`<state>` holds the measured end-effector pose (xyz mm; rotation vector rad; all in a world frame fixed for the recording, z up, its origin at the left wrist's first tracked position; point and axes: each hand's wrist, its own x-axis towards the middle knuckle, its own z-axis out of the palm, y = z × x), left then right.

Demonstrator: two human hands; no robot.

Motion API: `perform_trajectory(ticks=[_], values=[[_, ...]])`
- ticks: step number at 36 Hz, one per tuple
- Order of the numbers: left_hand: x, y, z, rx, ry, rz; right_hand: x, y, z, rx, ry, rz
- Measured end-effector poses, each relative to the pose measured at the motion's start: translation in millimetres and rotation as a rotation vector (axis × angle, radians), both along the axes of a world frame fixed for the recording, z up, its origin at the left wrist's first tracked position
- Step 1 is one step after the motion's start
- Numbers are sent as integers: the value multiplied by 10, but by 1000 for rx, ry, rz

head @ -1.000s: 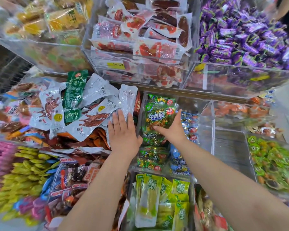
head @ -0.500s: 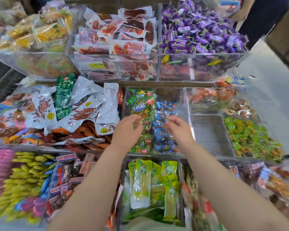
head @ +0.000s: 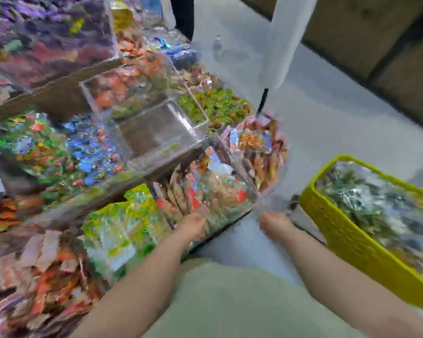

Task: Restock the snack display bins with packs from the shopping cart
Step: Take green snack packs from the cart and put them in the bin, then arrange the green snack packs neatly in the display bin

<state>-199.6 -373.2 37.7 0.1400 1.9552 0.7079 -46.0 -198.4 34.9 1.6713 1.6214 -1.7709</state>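
Observation:
The view is heavily blurred by motion. A yellow shopping basket [head: 347, 242] full of snack packs [head: 374, 203] sits at the right. Clear display bins hold mixed snacks at the left and centre; one clear bin [head: 156, 132] holds nothing. My left hand [head: 193, 226] hovers by the front corner of a bin of mixed packs [head: 213, 189], fingers loosely curled. My right hand [head: 275, 223] is in the gap between that bin and the basket, fingers curled down. I see nothing held in either hand, though blur hides the fingers.
Grey floor [head: 327, 123] stretches beyond the display to the right. A dark thin post [head: 263, 100] and a pale hanging sheet [head: 286, 40] stand past the bins. Brown wall panels [head: 388, 45] run along the far right. Green-packed snacks [head: 122, 223] fill the bin near my left arm.
The camera swung right, from the green and blue packs toward the yellow basket. Both hands drew back from those packs and dropped to the display's front corner.

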Motion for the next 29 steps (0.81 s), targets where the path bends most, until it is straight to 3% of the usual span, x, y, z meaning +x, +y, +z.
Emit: perform_trajectory(ticks=[4, 13, 20, 29], values=[[539, 230, -171, -127, -169, 35, 1036, 129, -138, -82, -120, -193], [1323, 875, -445, -153, -72, -90, 2609, 353, -346, -229, -214, -583], [1609, 1522, -562, -196, -44, -428, 3034, 587, -256, -253, -160, -748], [1716, 2431, -574, -211, -111, -363, 3089, 998, -276, -258, -93, -910]])
